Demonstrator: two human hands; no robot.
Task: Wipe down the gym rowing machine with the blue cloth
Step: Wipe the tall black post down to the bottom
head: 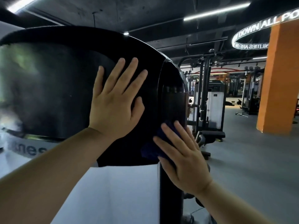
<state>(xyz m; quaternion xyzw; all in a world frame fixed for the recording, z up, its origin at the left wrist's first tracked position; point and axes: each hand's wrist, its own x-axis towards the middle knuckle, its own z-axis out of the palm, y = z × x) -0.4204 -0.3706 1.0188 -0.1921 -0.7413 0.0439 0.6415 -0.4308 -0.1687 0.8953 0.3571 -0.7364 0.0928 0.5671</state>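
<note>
Against the black round housing point(64, 94) of the rowing machine point(155, 78), as seen from the head camera, the left hand point(114, 101) is laid flat with 5 fingers spread. Its grip is wide and nothing is held. At the housing's lower right edge, just above a black upright post point(169, 207), the blue cloth point(150, 149) is pressed to the surface under the straight fingers of the right hand point(182, 157). That grip is wide too, so the cloth is pinned, not clasped, and part of it is hidden beneath the hand. Well apart, weight machines point(208, 97) are seen on a grey floor point(250, 159). An orange pillar point(279, 78) is set at the right, and a lit ring sign point(252, 30) is hung from the dark ceiling.
</note>
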